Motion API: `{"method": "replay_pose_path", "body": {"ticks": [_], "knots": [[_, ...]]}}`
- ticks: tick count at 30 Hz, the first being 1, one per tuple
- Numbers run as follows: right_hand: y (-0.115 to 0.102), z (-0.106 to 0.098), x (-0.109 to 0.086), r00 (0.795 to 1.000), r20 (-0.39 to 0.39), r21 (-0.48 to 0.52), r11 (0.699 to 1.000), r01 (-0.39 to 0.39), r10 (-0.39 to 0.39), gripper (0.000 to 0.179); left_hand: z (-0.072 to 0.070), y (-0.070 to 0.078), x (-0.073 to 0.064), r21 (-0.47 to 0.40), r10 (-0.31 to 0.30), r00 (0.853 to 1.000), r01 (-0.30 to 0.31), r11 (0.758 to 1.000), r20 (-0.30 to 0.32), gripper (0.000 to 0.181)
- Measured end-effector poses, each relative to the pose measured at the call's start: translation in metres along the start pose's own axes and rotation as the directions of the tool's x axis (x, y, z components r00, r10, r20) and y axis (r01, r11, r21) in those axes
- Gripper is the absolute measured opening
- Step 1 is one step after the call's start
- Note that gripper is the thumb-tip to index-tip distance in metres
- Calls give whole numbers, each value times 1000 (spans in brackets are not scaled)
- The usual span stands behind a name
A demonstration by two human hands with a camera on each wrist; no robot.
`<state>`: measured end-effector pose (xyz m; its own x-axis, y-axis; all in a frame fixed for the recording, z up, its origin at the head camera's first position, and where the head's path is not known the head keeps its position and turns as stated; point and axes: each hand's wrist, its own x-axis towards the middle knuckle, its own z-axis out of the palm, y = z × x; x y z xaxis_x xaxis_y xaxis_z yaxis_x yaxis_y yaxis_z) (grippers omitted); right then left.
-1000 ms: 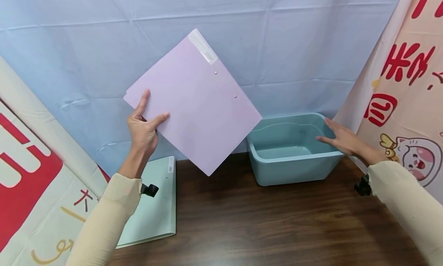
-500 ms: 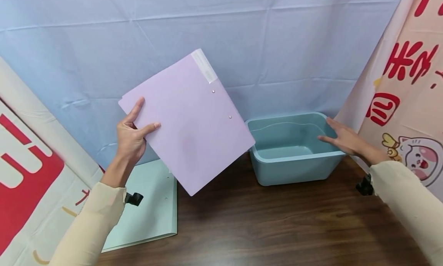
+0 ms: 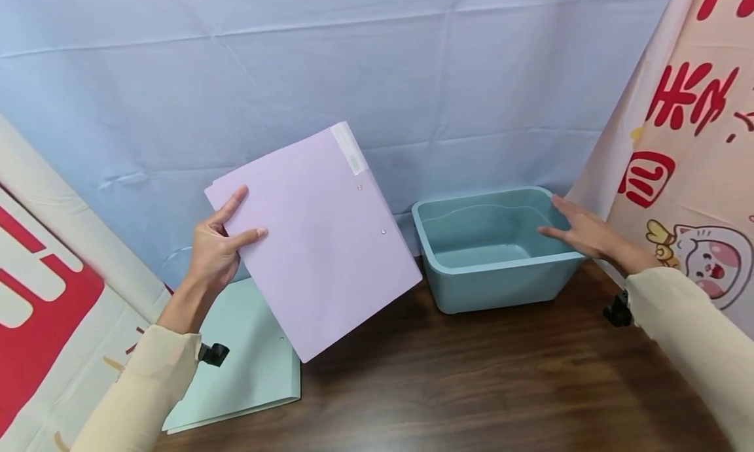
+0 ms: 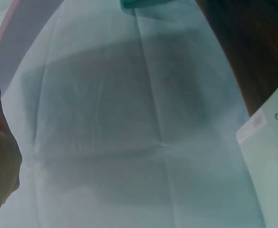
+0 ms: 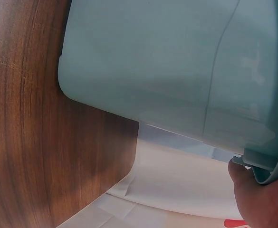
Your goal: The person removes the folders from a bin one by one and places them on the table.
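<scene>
My left hand (image 3: 216, 250) holds a lilac file folder (image 3: 318, 249) by its left edge, thumb and a finger across the near face. The folder is tilted and raised above the table; it carries a white label strip and two rivets. In the left wrist view, the hand (image 4: 2, 156) and the folder's edge (image 4: 22, 35) show at the left. A pale green folder (image 3: 247, 357) lies flat below, partly covered by the lilac one. At the right end of a blue-green plastic bin (image 3: 501, 283), my right hand (image 3: 586, 233) grips the rim; some fingers are hidden outside it.
The bin stands on a dark wooden table (image 3: 448, 380), close to a light blue cloth backdrop (image 3: 377, 59). Printed cloth banners hang at the left (image 3: 53, 295) and right (image 3: 689, 177).
My left hand has moved down and a little left with the lilac folder, which has turned more upright and now covers more of the green folder. The right hand stays at the bin.
</scene>
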<state>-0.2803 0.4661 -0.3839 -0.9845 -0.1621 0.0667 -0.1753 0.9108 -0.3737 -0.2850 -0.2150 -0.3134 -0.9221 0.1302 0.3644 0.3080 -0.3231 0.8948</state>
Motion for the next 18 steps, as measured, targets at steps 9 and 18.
{"method": "replay_pose_path", "body": {"ticks": [9, 18], "knots": [[-4, -2, 1, 1000, 6, -2, 1000, -4, 4, 101, -9, -28, -4, 60, -153, 987, 150, 987, 48, 91], [-1, -2, 1, 1000, 4, -10, 1000, -7, 7, 102, -9, -66, -6, 216, -266, 962, 248, 945, 62, 91]]}}
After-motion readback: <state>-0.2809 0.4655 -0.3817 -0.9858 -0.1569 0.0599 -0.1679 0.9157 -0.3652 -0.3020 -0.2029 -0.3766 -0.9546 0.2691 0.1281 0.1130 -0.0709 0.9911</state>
